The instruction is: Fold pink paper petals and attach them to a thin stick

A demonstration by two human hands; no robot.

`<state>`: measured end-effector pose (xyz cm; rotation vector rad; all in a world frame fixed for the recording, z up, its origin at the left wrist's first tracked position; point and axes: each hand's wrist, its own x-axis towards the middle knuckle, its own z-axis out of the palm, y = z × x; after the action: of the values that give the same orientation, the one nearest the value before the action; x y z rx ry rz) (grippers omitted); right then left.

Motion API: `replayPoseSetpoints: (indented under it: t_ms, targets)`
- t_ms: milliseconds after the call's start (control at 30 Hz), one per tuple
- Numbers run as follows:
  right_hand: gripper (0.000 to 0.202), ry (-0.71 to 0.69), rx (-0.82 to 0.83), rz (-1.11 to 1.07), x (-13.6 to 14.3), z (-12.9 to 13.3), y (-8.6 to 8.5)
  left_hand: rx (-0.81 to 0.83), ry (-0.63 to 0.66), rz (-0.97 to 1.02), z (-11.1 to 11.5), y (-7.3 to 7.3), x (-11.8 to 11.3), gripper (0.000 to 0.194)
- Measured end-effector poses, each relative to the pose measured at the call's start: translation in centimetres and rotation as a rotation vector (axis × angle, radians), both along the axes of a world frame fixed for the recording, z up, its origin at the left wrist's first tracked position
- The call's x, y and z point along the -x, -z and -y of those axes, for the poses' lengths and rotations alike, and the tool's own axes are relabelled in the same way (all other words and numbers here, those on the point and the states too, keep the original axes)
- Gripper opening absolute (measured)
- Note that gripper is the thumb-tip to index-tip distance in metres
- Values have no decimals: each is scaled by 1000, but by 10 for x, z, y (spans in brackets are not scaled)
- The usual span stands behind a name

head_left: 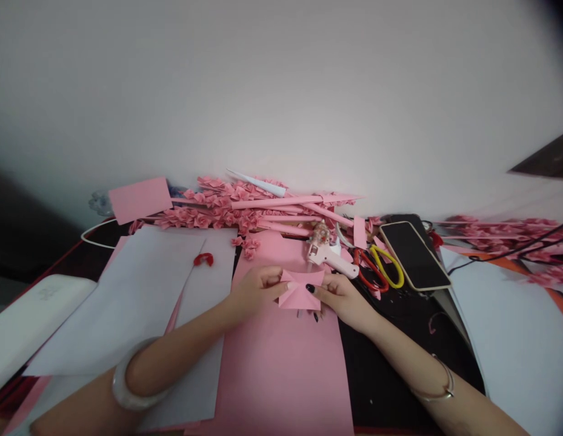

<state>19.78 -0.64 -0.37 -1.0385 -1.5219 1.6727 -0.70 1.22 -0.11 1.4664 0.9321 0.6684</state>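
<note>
A small creased square of pink paper (301, 298) is held up between both hands, above a large pink paper sheet (285, 369). My left hand (258, 290) pinches its left edge, thumb on top. On the right edge, my right hand (347, 300) grips it with a dark-nailed thumb on its face. Some fingers show below the square; the rest are hidden behind it. Just beyond the hands lies a pale pink glue gun (333, 259). Scissors with red handles (369, 275) and others with yellow handles (390, 269) rest right of it.
Pink paper flowers (208, 212) and rolled pink paper sticks (281, 201) are heaped along the wall. A phone (415, 257) lies at the right. White sheets (145, 284) cover the left, with a red item (203, 259) on them. A white box-like device (45, 321) stands far left.
</note>
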Motion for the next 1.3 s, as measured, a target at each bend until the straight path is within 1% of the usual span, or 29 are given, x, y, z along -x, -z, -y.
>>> replayPoseSetpoints:
  t_ms: [100,200,300,400,467,533,600,667,733,867,933,1100,1300]
  targets:
    - [28,11,43,-103,-1,0,-1,87,7,97,-2,-1,1,21]
    - [31,57,133,-204,-2,0,-1,158,-19,166,-3,-2,3,22]
    - [28,75,196,-296,-4,-1,1,254,-38,240,-3,-3,3,17]
    - [28,72,231,-346,-5,-1,0,353,-24,343,-3,-3,4,13]
    - [31,69,247,-364,-5,-1,-2,396,16,416,-4,-2,5,18]
    - [34,72,247,-367,-4,-1,-3,412,34,436,-4,-2,5,23]
    - [33,89,228,-329,-1,0,-4,377,12,355,-4,-1,4,24]
    - [28,110,192,-263,2,1,-3,297,-14,237,-3,-2,3,20]
    - [30,121,167,-211,5,1,-2,220,-8,170,-2,-2,2,18]
    - [41,137,135,-141,7,1,-2,166,-7,132,-2,-1,0,29]
    - [42,134,132,-126,7,1,-2,157,-15,107,-3,0,0,33]
    - [41,125,129,-125,5,0,-1,151,-22,88,-4,0,-1,31]
    - [41,137,79,-38,7,2,-5,107,-21,27,-4,0,0,34]
